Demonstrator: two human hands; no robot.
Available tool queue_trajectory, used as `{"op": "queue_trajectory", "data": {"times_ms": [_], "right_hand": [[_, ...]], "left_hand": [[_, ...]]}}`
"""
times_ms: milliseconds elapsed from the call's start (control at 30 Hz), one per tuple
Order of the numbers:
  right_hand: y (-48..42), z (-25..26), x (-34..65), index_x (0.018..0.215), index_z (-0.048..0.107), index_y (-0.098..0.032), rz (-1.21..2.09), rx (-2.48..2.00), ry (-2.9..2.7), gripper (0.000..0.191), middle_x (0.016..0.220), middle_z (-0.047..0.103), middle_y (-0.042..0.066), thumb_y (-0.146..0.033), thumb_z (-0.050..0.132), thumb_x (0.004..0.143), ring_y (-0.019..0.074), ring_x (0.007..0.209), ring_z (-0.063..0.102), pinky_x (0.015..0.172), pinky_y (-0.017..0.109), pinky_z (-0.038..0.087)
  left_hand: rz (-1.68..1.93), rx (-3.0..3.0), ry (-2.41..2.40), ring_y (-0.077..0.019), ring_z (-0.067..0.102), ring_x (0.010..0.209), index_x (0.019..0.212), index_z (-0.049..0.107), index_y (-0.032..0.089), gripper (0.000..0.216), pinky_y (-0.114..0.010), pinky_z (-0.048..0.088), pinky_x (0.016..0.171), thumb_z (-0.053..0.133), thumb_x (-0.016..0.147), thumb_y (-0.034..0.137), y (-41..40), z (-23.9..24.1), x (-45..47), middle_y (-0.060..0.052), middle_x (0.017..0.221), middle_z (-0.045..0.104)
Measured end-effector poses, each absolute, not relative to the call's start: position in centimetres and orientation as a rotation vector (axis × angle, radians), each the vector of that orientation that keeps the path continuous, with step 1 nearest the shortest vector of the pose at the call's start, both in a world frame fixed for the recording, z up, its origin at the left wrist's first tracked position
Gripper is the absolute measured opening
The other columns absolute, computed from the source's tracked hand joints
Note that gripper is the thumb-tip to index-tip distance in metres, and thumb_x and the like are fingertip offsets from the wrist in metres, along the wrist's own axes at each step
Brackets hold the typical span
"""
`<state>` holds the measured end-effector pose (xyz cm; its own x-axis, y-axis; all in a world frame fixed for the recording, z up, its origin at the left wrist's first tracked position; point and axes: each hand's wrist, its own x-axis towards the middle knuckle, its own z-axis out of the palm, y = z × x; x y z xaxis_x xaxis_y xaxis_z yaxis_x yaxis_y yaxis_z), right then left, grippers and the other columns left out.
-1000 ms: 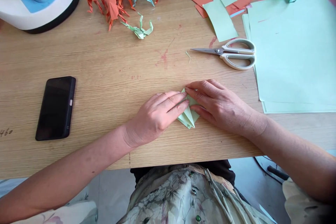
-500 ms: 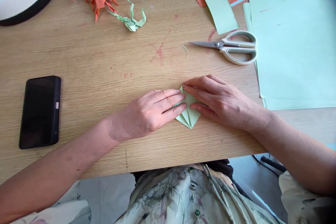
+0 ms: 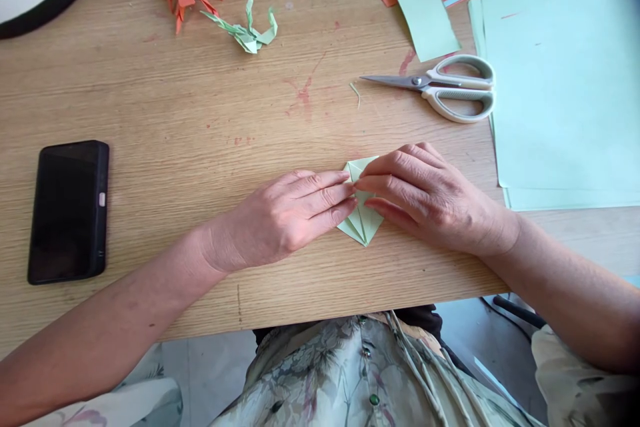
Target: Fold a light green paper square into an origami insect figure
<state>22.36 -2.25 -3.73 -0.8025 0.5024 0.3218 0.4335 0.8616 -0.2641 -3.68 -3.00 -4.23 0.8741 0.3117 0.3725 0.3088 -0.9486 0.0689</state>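
Folded green paper (image 3: 361, 225) is lying near the front edge of the table (image 3: 200, 133), and the left hand (image 3: 285, 217) and right hand (image 3: 425, 197) are both pressing down on it, fingers stretched flat, not curled round it, fingertips meeting over the middle.

folded paper (image 3: 363, 221): pale green | phone (image 3: 67, 210): black | scissors (image 3: 445, 85): white-grey handles | table (image 3: 175, 127): light woodgrain

The wooden table (image 3: 175, 113) bears a black phone (image 3: 67, 211) at left, scissors (image 3: 440, 85) upper right, pale green sheets (image 3: 565, 80) far right, folded green paper (image 3: 363, 227) at centre.
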Motion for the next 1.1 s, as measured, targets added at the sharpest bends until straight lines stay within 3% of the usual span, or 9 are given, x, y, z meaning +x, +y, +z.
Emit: {"op": "queue_trajectory", "data": {"times_ms": [167,367,533,800,1100], "right_hand": [[-2.5,-3.5,23.1,0.113,0.061,-0.014,0.242,-0.522,-2.720,0.023,0.106,0.070,0.011,-0.013,0.041,0.103,0.0205,0.093,0.063,0.079,0.037,0.049],[-3.0,-2.9,24.4,0.118,0.062,-0.017,0.220,-0.382,-2.831,0.030,0.128,0.067,0.011,-0.014,0.035,0.104,0.0219,0.110,0.063,0.091,0.041,0.051],[-3.3,-2.7,24.9,0.122,0.062,-0.016,0.220,-0.370,-2.873,0.030,0.135,0.064,0.012,-0.016,0.039,0.104,0.0243,0.120,0.060,0.100,0.044,0.051],[-3.2,-3.1,25.0,0.122,0.064,-0.018,0.291,-0.373,-2.821,0.029,0.135,0.064,0.011,-0.017,0.040,0.105,0.0239,0.121,0.062,0.101,0.045,0.051],[-3.2,-3.4,25.1,0.121,0.063,-0.018,0.295,-0.358,-2.819,0.030,0.134,0.064,0.012,-0.016,0.037,0.105,0.0240,0.123,0.060,0.102,0.047,0.050]], "left_hand": [[0.575,3.014,0.511,-0.0245,0.059,0.130,0.124,0.064,0.016,0.028,-0.041,0.056,0.101,0.051,0.100,0.009,-2.9,-4.2,-3.6,-0.012,0.133,0.067],[0.531,3.011,0.504,-0.0263,0.057,0.132,0.126,0.062,0.013,0.029,-0.043,0.055,0.103,0.052,0.099,0.008,-3.0,-4.1,-3.7,-0.013,0.134,0.066],[0.509,3.038,0.507,-0.0248,0.056,0.133,0.123,0.063,0.019,0.028,-0.042,0.054,0.105,0.054,0.098,0.010,-3.1,-4.2,-3.7,-0.009,0.136,0.065],[0.583,2.989,0.470,-0.0284,0.057,0.132,0.123,0.064,0.014,0.029,-0.045,0.054,0.106,0.059,0.095,0.007,-3.1,-4.4,-3.8,-0.015,0.133,0.066],[0.545,2.922,0.501,-0.0264,0.053,0.137,0.126,0.063,0.019,0.032,-0.046,0.052,0.109,0.058,0.096,0.008,-3.2,-4.4,-3.9,-0.012,0.139,0.063]]}}
